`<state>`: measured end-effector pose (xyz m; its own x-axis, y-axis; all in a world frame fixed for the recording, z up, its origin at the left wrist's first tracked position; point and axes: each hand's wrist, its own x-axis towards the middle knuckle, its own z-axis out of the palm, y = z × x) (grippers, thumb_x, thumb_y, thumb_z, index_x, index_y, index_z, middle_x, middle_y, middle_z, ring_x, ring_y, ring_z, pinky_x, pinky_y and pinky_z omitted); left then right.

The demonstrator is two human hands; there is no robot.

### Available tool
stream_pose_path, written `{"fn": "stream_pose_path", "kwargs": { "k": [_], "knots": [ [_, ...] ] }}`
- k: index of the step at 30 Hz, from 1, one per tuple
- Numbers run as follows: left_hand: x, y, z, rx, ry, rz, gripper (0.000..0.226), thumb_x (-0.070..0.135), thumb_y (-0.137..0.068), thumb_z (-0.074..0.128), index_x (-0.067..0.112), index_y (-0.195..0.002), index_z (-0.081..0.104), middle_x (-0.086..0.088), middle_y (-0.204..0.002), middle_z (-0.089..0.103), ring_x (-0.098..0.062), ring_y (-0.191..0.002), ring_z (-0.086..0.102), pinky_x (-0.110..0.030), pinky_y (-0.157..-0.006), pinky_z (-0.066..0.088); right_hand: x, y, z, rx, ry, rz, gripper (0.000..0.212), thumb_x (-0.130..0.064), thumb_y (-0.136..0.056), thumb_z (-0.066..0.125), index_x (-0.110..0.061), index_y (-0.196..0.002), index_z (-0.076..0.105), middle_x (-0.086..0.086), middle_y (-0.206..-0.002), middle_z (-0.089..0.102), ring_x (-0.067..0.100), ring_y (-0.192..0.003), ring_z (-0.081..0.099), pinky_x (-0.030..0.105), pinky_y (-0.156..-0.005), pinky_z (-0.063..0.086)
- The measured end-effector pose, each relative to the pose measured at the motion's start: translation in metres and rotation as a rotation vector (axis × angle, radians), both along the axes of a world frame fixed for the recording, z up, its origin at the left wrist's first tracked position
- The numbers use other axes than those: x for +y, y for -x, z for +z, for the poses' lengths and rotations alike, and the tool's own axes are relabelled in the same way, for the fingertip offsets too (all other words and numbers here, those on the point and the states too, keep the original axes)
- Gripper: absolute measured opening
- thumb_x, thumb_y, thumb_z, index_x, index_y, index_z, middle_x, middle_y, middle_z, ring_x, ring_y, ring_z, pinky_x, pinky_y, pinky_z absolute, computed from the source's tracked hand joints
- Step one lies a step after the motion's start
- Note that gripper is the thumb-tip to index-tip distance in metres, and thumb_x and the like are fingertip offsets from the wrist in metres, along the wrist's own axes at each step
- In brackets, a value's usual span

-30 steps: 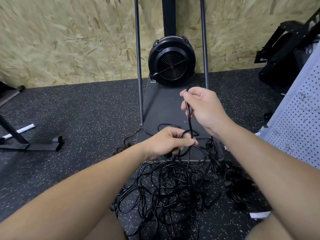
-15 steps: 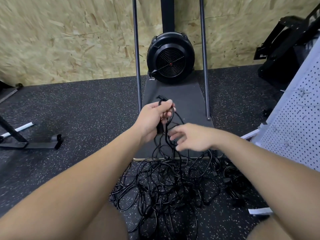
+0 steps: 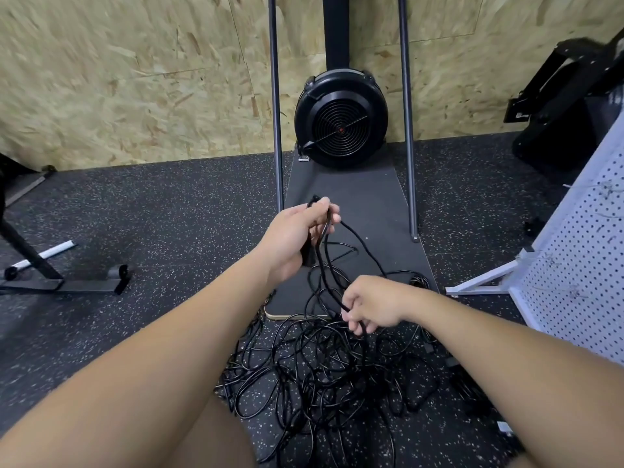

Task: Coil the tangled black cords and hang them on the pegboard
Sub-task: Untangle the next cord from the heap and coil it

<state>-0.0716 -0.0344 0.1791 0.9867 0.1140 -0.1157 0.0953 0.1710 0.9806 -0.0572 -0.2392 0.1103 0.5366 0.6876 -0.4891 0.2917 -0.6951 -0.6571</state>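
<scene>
A tangle of black cords (image 3: pixel 324 369) lies on the speckled floor between my forearms. My left hand (image 3: pixel 293 238) is raised above it and grips a few loops of one cord, with the plug end sticking out past my fingertips. From there the black cord (image 3: pixel 363 246) runs down to my right hand (image 3: pixel 374 304), which is lower and pinches the same cord just above the pile. The white pegboard (image 3: pixel 580 282) leans at the right edge, with several small hooks on it.
A black fan machine (image 3: pixel 341 118) stands on a dark platform (image 3: pixel 364 197) against the chipboard wall, flanked by two upright poles (image 3: pixel 275 106). A black stand base (image 3: pixel 60 282) lies at left. Black equipment (image 3: pixel 570 106) sits at far right.
My left hand has lifted from the pile with gathered cord. My right hand has dropped from high to low and taken hold of the cord near the tangle.
</scene>
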Motion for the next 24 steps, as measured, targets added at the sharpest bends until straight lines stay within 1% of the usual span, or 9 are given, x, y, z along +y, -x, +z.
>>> {"fn": "stream_pose_path", "kwargs": {
  "k": [1,3,6,8,10,14,18,21,24],
  "knots": [
    [0.006,0.0,-0.001,0.023,-0.026,-0.003,0.04,0.042,-0.108,0.066,0.007,-0.124,0.078,-0.003,-0.108,0.078,-0.014,-0.09,0.065,-0.023,-0.081,0.051,-0.001,-0.001,0.003,0.041,-0.021,-0.02,0.021,0.003,-0.104,0.055,-0.007,-0.087,0.064,0.021,-0.091,0.078,0.023,-0.08,0.074,0.039,-0.075,0.058],
    [0.015,0.002,-0.005,0.053,-0.151,0.029,0.05,0.048,-0.103,0.07,0.006,-0.127,0.078,0.0,-0.107,0.079,-0.014,-0.091,0.063,-0.027,-0.075,0.047,-0.005,-0.002,0.011,0.049,-0.061,-0.077,0.02,0.007,-0.102,0.053,-0.003,-0.09,0.066,0.021,-0.086,0.075,0.025,-0.079,0.073,0.038,-0.073,0.056],
    [0.027,0.004,-0.016,0.063,-0.338,0.163,0.045,0.056,-0.089,0.079,0.013,-0.101,0.08,0.002,-0.085,0.067,-0.019,-0.074,0.053,-0.034,-0.068,0.037,-0.009,-0.006,0.024,0.019,-0.149,-0.166,0.016,0.007,-0.103,0.053,0.012,-0.1,0.068,0.025,-0.094,0.079,0.024,-0.08,0.079,0.038,-0.073,0.06],
    [0.033,0.004,-0.021,0.085,-0.396,0.237,0.042,0.06,-0.083,0.079,0.02,-0.092,0.072,-0.006,-0.08,0.046,-0.023,-0.074,0.038,-0.04,-0.071,0.029,-0.012,-0.007,0.038,0.004,-0.234,-0.21,0.018,0.001,-0.107,0.055,0.008,-0.108,0.071,0.022,-0.097,0.08,0.025,-0.084,0.083,0.036,-0.074,0.066],
    [0.033,0.006,-0.019,0.099,-0.419,0.246,0.046,0.055,-0.081,0.079,0.01,-0.089,0.073,-0.006,-0.08,0.044,-0.026,-0.075,0.035,-0.041,-0.069,0.027,-0.013,-0.01,0.055,-0.009,-0.371,-0.293,0.017,-0.002,-0.108,0.058,0.005,-0.11,0.073,0.019,-0.097,0.081,0.028,-0.085,0.083,0.032,-0.07,0.066],
    [0.01,0.022,-0.008,0.086,-0.384,-0.109,0.029,0.038,-0.104,0.074,0.012,-0.1,0.086,-0.002,-0.08,0.063,-0.012,-0.064,0.047,-0.024,-0.055,0.035,-0.016,-0.018,0.09,-0.009,-0.692,-0.551,0.016,0.0,-0.107,0.062,0.005,-0.116,0.074,0.021,-0.099,0.081,0.024,-0.079,0.08,0.031,-0.07,0.066],
    [-0.019,0.034,-0.014,0.1,-0.287,-0.395,0.046,0.048,-0.108,0.067,0.005,-0.113,0.083,-0.006,-0.084,0.055,-0.015,-0.067,0.04,-0.029,-0.058,0.03,-0.022,-0.025,0.108,0.018,-0.899,-0.675,0.015,-0.005,-0.109,0.064,0.004,-0.114,0.075,0.021,-0.099,0.08,0.025,-0.079,0.079,0.031,-0.072,0.066],
    [-0.03,0.038,-0.014,0.07,-0.302,-0.472,0.043,0.047,-0.11,0.064,0.011,-0.103,0.085,-0.008,-0.084,0.057,-0.014,-0.068,0.04,-0.031,-0.059,0.029,-0.027,-0.031,0.105,0.036,-0.971,-0.743,0.017,-0.007,-0.109,0.065,0.005,-0.118,0.072,0.022,-0.101,0.08,0.03,-0.088,0.083,0.031,-0.074,0.066],
    [-0.034,0.038,-0.012,0.05,-0.386,-0.473,0.023,0.023,-0.106,0.073,0.001,-0.106,0.08,0.002,-0.073,0.059,-0.007,-0.06,0.047,-0.02,-0.054,0.036,-0.034,-0.037,0.097,0.06,-0.981,-0.769,0.018,-0.009,-0.109,0.066,0.005,-0.118,0.072,0.023,-0.103,0.081,0.033,-0.095,0.083,0.036,-0.082,0.067]
  ]
}}
